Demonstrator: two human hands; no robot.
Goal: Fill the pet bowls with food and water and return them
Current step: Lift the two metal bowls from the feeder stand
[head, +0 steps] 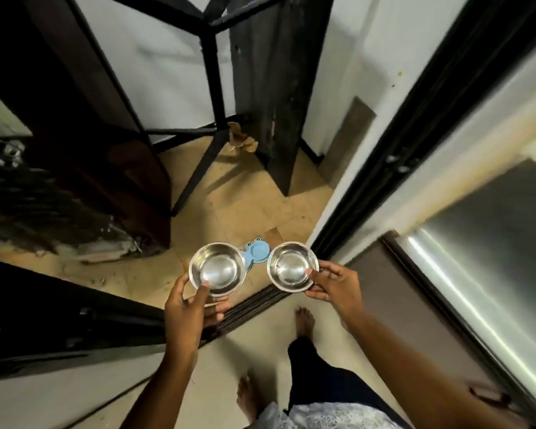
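I'm looking down at two steel bowls held out in front of me, and a lot is masked here. The blue bowl stand [254, 252] on the floor is mostly covered: only a frog-eyed top and one round cup show in the gap between the bowls. The left bowl [218, 269] looks empty and shiny; the right bowl [292, 265] has glare on its bottom, and I can't tell if there's water in it. My left hand [186, 314] grips the left bowl, thumb over the near rim, fingers under it out of sight. My right hand [333, 287] pinches the right bowl's rim at its right side, thumb tip inside. The bowls sit side by side, near each other but apart.

The dark mass at left is blurred and I can't make it out. Crumpled brown paper [242, 139] lies by the black frame leg [198, 171] further back.

For room: tan floor tiles [245, 212] stay open ahead of the stand, hemmed by the dark cabinet [75, 119] on the left and the door frame [384, 156] on the right. A ridged threshold strip [251, 308] runs under the bowls, my bare feet just behind it.
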